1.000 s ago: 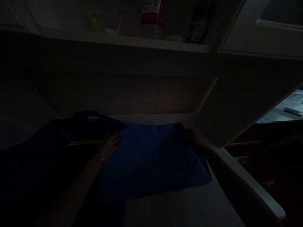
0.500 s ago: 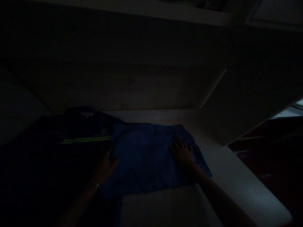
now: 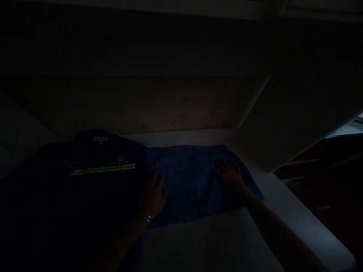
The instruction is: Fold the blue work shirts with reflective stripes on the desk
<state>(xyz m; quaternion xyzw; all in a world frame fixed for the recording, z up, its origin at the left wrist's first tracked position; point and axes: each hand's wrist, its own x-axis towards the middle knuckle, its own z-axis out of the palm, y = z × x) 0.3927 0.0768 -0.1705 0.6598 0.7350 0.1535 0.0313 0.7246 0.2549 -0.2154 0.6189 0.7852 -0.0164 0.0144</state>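
Observation:
A folded blue garment (image 3: pixel 193 181) lies on a pale shelf surface (image 3: pixel 204 241) in very dim light. My left hand (image 3: pixel 154 196) rests flat on its left edge, fingers stretched out, a bracelet at the wrist. My right hand (image 3: pixel 228 174) lies flat and open on its right part. To the left sits a dark folded shirt (image 3: pixel 93 170) with a bright yellow-green stripe and a small label at the collar, touching the blue garment.
The shelf has a pale back wall (image 3: pixel 147 105) and a slanted side panel (image 3: pixel 286 124) on the right. Its front rim (image 3: pixel 309 226) runs down to the right. Beyond it the room is dark.
Both hands have moved onto the blue garment and lie flat; the garment sits a bit further right and looks narrower. The view has dropped, hiding the upper shelf.

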